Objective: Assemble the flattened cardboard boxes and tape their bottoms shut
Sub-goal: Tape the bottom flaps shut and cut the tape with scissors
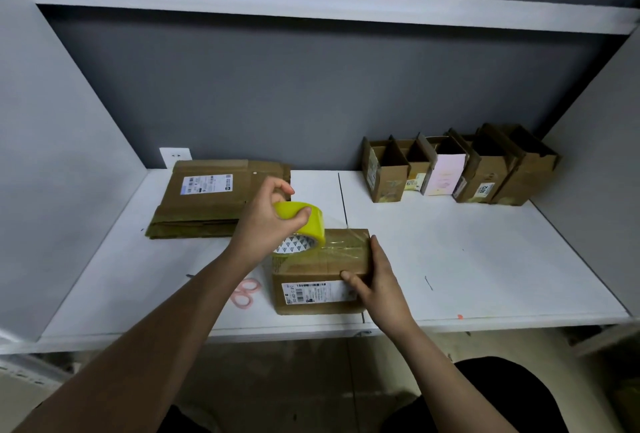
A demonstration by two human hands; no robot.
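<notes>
At the near edge of the white shelf point(485, 280), close to centre, a small cardboard box point(318, 271) is stood with its taped side up and a shipping label point(317, 291) on the face turned toward the viewer. The box is steadied by the right hand point(377, 285), placed at its 4 o'clock corner: the fingers point(375, 252) are laid nearly straight and together along the right edge, while the thumb point(351, 278) is pressed against the front face beside the label (no curl round the box is seen). Clear tape is stretched across the box top from a roll of yellow-tinted packing tape point(301, 230), held tilted over the box's 10 o'clock corner. The roll is gripped by the left hand point(268, 221), fingers curled over its outer band and thumb clamped on the rim. At 8 o'clock from the box, pink-handled scissors point(246, 292) are partly hidden under the left forearm. Farther back, at 10 o'clock, a stack of flattened cardboard boxes point(211, 197) is laid flat. At 1 o'clock, against the grey back wall, a row of assembled open boxes point(460, 168) is lined up side by side, flaps raised.
</notes>
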